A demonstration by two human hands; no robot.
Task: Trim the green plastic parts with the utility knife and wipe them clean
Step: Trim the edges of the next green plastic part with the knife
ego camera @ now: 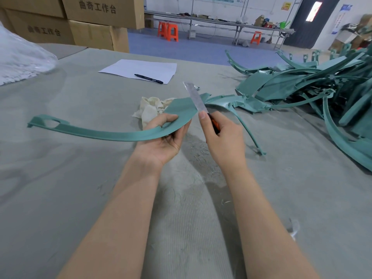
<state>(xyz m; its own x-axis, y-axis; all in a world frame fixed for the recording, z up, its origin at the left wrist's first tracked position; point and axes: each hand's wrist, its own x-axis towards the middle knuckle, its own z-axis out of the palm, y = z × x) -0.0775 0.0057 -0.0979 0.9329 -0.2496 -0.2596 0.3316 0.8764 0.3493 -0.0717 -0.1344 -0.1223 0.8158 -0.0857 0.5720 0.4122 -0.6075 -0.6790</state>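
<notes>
The left hand (161,141), palm up, is gripping the wide end of a curved green plastic part (100,134), with the fingers curling beneath it and the thumb pressing down on top. The part is being held in the air above the table, its long narrow arm sweeping away to the left and ending in a slotted tab.

The right hand (223,141) is wrapping its fingers round the orange and black handle of a utility knife (193,97), with one fingertip lying at the base of the blade. The long blade is pointing up and away, lying along the right edge of the part's wide end. Whether the blade is actually touching the plastic is not clear.

Just behind the hands, a crumpled cream cloth (150,110) is lying on the grey table cover (70,188), and thin shavings (198,156) are lying on the cover below the hands. Beside the right hand, another green part (231,101) is lying flat, and further right a large pile of green parts (312,87) is waiting. Further back, a black marker pen (148,78) is resting on a white sheet of paper (141,67), with cardboard boxes (90,23) stacked behind.

The trimming step appears to be in hand, with the wiping of this piece not yet done. The next move is likely calling for a steady hold, a blade running along the edge away from the gripping fingers, and light pressure, since the extended blade looks likely to flex.
</notes>
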